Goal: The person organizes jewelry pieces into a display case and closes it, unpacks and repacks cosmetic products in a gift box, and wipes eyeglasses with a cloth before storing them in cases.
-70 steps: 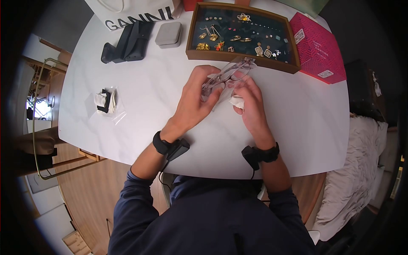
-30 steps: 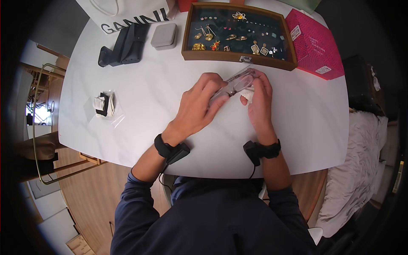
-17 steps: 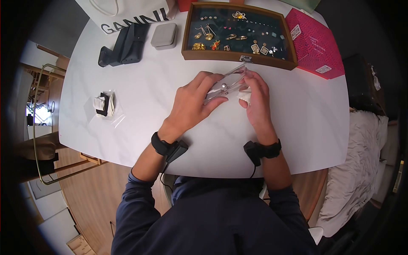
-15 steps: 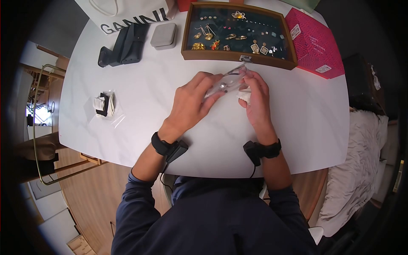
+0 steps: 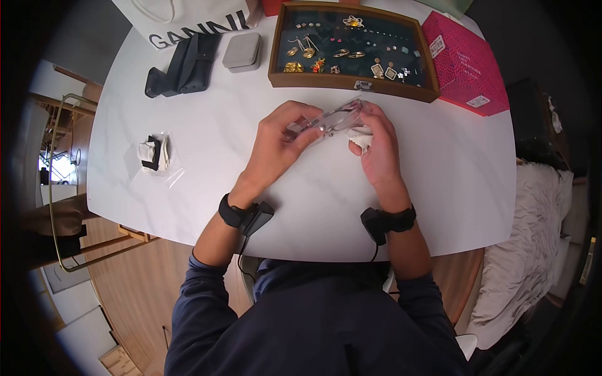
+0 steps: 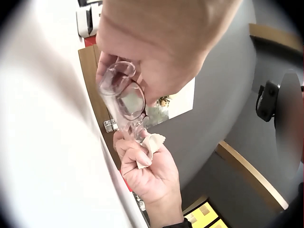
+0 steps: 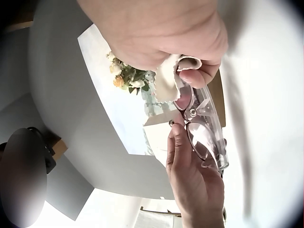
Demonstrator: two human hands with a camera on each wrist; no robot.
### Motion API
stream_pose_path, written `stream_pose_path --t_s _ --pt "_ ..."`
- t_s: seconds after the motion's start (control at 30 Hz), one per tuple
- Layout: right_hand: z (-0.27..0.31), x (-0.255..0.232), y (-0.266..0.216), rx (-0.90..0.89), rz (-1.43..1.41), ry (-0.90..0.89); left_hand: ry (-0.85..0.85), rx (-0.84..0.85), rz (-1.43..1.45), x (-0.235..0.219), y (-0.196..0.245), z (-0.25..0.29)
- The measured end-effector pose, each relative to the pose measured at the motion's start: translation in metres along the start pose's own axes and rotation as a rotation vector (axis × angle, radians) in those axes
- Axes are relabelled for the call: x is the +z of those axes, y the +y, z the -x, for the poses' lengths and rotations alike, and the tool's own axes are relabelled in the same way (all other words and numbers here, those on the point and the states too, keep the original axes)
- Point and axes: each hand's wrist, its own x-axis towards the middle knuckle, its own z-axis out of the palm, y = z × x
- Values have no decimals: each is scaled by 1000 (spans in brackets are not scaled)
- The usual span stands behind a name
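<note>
Over the middle of the white table, both hands hold a clear glasses case (image 5: pixel 338 118) at a slant. Thin dark-rimmed eyeglasses (image 6: pixel 144 100) show through its transparent plastic, and a round silver snap (image 7: pixel 193 112) sits near its middle. My left hand (image 5: pixel 273 145) grips the left end, with the thumb on the near side and fingers behind. At the other end my right hand (image 5: pixel 383 149) pinches the case with its upper fingers. Bunched in that same right hand is a cream lens cloth (image 7: pixel 166 84) with a zigzag edge, partly hidden by the fingers.
A brown jewellery display box (image 5: pixel 354 81) stands just beyond the hands, with a pink box (image 5: pixel 467 69) to its right. Back left are a grey case (image 5: pixel 242 52), a black case (image 5: pixel 188 67) and a paper bag (image 5: pixel 188 19). Wrapped cloths (image 5: pixel 154 153) lie at left.
Both hands came slightly nearer the body, and the glasses, earlier steeply raised, now lie flatter along the case. Most recently my left hand shifted a little left along it.
</note>
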Motion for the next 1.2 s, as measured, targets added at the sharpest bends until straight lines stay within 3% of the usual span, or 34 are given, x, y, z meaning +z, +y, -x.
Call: stream_pose_path --t_s 0.17,0.27,0.37,0.43,0.5,0.57,0.63,0.73,0.8,0.87,0.93,1.03,1.2 --pt "-1 -2 0 1 13 -76 -17 34 -43 -1 -4 0" --pt "1 -2 1 -17 48 -105 14 -50 -3 -1 -3 0" --pt "2 0 2 -61 77 -101 -8 46 -81 -3 7 1" --pt "-1 -5 4 -84 72 -93 -57 -21 -128 -4 9 1" --pt "-5 -12 5 6 39 -268 -19 -23 -113 -3 5 2" --pt "6 -3 5 80 87 -266 18 -24 -99 -2 5 2" --pt "11 7 6 154 132 -262 -6 109 -76 0 8 2" --pt "12 9 4 83 204 -245 -4 145 -13 4 0 2" --pt "14 9 -2 74 534 -213 -14 115 23 1 -2 1" --pt "13 10 4 14 545 -217 -28 85 59 0 -1 1" --pt "12 9 11 -44 555 -220 -37 -87 28 0 4 2" --pt "11 8 13 -140 634 -236 -22 -23 65 2 -6 3" --pt "13 11 16 -182 706 -218 -36 -88 179 1 -7 -1"
